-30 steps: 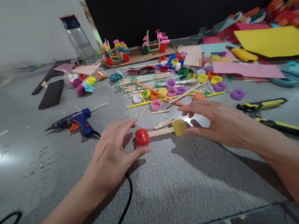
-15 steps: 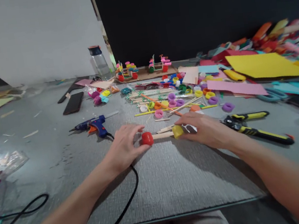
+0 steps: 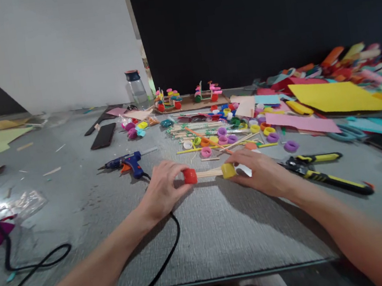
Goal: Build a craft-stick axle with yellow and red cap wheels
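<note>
This is looking like a craft workspace, whether in a home or a workshop being unclear; a wide grey textured tabletop (image 3: 205, 245) is holding round bright plastic caps (image 3: 214, 140), thin pale wooden sticks (image 3: 194, 127) and a large flat yellow sheet (image 3: 341, 96); a blue plastic glue gun with an orange trigger (image 3: 131, 162) is lying to the left, a hand tool with black-and-yellow handles (image 3: 335, 182) to the right; two small multicoloured wheeled models (image 3: 171, 99) are standing at the back before a plain black panel (image 3: 259, 20)
</note>
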Tool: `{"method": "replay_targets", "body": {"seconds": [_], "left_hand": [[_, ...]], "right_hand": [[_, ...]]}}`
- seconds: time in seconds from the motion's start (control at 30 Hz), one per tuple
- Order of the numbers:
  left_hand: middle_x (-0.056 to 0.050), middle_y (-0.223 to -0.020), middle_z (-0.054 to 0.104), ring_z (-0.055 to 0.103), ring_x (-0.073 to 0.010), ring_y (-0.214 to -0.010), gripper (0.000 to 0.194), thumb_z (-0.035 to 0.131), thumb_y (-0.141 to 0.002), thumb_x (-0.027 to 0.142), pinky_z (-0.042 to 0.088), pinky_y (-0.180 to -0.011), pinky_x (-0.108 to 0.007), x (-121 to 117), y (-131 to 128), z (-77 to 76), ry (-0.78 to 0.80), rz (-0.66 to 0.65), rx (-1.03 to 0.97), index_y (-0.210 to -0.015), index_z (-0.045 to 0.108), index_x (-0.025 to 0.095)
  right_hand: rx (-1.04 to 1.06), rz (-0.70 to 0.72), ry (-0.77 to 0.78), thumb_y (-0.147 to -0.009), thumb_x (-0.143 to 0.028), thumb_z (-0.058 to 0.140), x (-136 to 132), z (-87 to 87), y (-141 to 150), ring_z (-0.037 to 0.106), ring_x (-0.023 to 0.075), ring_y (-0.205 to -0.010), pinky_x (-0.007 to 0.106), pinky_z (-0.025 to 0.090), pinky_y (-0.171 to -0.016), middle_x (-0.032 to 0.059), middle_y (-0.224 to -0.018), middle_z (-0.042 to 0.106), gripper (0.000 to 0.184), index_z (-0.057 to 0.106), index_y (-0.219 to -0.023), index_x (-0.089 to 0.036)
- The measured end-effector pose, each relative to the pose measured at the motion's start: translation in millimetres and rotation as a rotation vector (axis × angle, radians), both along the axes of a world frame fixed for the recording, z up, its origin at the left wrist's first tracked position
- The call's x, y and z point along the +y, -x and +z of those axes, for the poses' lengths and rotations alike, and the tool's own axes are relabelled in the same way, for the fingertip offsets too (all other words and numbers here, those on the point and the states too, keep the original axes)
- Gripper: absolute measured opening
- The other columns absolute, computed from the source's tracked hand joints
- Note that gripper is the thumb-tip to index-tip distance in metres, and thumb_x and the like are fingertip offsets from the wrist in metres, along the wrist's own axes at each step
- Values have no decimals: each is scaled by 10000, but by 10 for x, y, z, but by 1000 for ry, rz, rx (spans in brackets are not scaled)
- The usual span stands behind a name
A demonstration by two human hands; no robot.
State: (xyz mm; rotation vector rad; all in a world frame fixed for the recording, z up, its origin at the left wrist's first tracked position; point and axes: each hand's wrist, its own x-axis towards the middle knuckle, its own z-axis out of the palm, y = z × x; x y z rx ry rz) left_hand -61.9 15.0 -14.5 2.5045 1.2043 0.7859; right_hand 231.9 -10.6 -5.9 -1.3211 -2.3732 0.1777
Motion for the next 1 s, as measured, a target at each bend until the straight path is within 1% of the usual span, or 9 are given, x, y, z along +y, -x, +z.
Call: {"method": "replay_targets", "body": {"seconds": [0.13, 0.2, 0.27, 0.33, 0.47, 0.53, 0.63, 0.83, 1.0], "left_hand": [[-61, -1070, 746, 643, -274, -1050, 235, 767, -812, 275, 457, -954, -457, -6, -8, -2, 56, -6, 24, -1028, 697, 212], [-63, -1077, 749, 649, -281, -1044, 282, 789, -788, 293, 463, -940, -454, -6, -4, 0, 89, -6, 36, -1044, 702, 213], [-68, -1121, 746, 645, -288, -1069, 369, 814, -758, 312, 463, -950, -452, -4, 2, 5, 115, -4, 41, -1094, 696, 215], [-67, -1151, 742, 639, -288, -1086, 411, 822, -750, 324, 456, -965, -451, -3, 6, 10, 131, -2, 42, -1124, 691, 216], [-45, -1071, 754, 644, -271, -1039, 245, 775, -804, 315, 444, -948, -444, -9, -7, 16, 151, -1, 47, -1025, 718, 226], [-35, -1014, 752, 642, -262, -1011, 190, 767, -816, 317, 447, -929, -430, -13, -17, 16, 157, 0, 47, -982, 728, 232], [-31, -987, 750, 636, -254, -992, 192, 774, -816, 317, 456, -906, -413, -17, -25, 11, 168, 4, 37, -983, 738, 231], [-25, -1001, 760, 657, -243, -977, 159, 771, -812, 274, 482, -901, -408, -22, -32, 12, 191, 13, -8, -966, 750, 240], [-27, -993, 761, 669, -238, -955, 153, 769, -805, 274, 512, -880, -398, -33, -34, 2, 208, 28, -50, -953, 760, 237]], "right_hand": [[-28, 18, 41, -919, -238, 669, 5, -23, -9, 693, 264, -979, 421, 553, -845, 88, -1034, 736, 166, 657, -1083, -214], [-35, 13, 60, -906, -258, 689, 13, -37, -25, 694, 253, -931, 403, 550, -815, 79, -1009, 737, 212, 661, -1112, -211], [-36, 1, 72, -891, -288, 717, 21, -46, -43, 689, 255, -933, 405, 544, -812, 88, -1039, 736, 288, 653, -1161, -208], [-37, -4, 84, -890, -296, 726, 27, -48, -57, 684, 252, -936, 402, 540, -812, 90, -1054, 734, 302, 650, -1168, -206], [-32, 12, 105, -928, -266, 682, 33, -44, -54, 680, 222, -889, 369, 533, -783, 75, -1025, 735, 175, 668, -1093, -211], [-23, 19, 107, -935, -272, 677, 32, -39, -43, 673, 215, -867, 364, 531, -769, 73, -1009, 735, 145, 673, -1067, -211], [-8, 31, 114, -936, -285, 684, 29, -30, -32, 666, 212, -852, 358, 528, -756, 66, -982, 730, 125, 677, -1036, -211], [20, 37, 125, -925, -269, 683, 33, -37, -29, 666, 207, -834, 352, 527, -752, 52, -955, 723, 106, 691, -1018, -218], [36, 20, 118, -910, -255, 706, 32, -55, -22, 665, 223, -893, 366, 527, -790, 52, -972, 707, 107, 696, -1010, -218]]}}
